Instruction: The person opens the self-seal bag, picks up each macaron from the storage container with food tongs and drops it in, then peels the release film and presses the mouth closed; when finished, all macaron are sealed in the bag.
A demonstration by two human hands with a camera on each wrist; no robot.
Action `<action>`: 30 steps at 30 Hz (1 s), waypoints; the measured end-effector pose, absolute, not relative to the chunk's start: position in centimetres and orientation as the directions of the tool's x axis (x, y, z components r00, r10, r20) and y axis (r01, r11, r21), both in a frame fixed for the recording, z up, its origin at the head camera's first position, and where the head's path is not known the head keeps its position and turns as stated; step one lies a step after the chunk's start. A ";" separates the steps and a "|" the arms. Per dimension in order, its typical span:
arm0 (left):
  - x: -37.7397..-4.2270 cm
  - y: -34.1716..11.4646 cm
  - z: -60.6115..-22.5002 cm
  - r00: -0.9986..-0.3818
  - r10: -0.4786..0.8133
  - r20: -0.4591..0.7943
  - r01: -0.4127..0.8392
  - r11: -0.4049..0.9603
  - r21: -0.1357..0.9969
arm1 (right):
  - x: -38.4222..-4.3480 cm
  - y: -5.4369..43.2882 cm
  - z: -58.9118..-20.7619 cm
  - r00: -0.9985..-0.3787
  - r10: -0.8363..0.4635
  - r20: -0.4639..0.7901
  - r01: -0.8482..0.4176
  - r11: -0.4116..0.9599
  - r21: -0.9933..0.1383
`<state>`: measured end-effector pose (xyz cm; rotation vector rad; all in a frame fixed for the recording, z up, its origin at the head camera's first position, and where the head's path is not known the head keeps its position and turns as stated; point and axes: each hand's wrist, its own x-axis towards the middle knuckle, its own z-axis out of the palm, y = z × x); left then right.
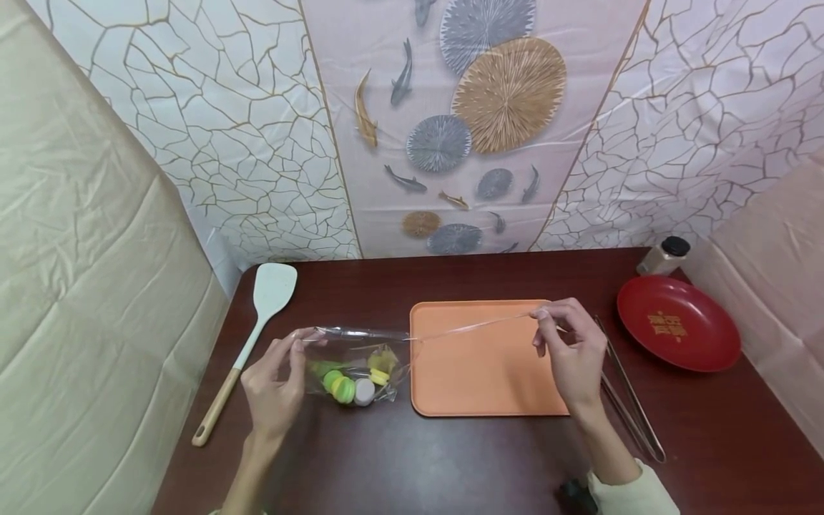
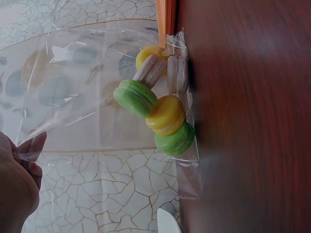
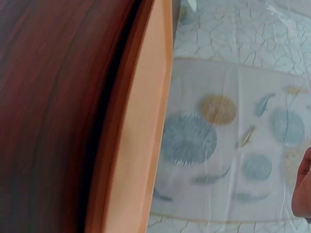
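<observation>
A clear plastic bag [image 1: 350, 350] of green, yellow and greyish-white macarons [image 2: 165, 114] is at the left of the orange tray [image 1: 483, 368]. My left hand [image 1: 277, 379] pinches its upper left corner between thumb and fingers. From the bag's upper right a thin strip of clear film [image 1: 476, 327] stretches over the tray to my right hand [image 1: 576, 350], which pinches the far end. Whether the strip is still joined to the bag I cannot tell. In the left wrist view the macarons sit in the bag's bottom, close to the table. Only part of my right hand [image 3: 303, 189] shows in its wrist view.
A pale spatula [image 1: 273, 290] with a wooden handle lies at the left. Metal tongs [image 1: 627, 400] lie beside the tray, partly behind my right hand. A red plate [image 1: 702, 322] and a black-capped jar [image 1: 663, 256] are at the right. Patterned cloth hangs behind the table.
</observation>
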<state>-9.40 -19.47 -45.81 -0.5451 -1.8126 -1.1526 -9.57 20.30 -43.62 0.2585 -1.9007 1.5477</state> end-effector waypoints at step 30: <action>-9.8 -19.8 -46.3 -0.503 -0.117 0.856 0.731 0.471 0.494 | -3.8 36.5 -45.6 -0.986 -0.135 0.098 -0.125 0.205 -0.971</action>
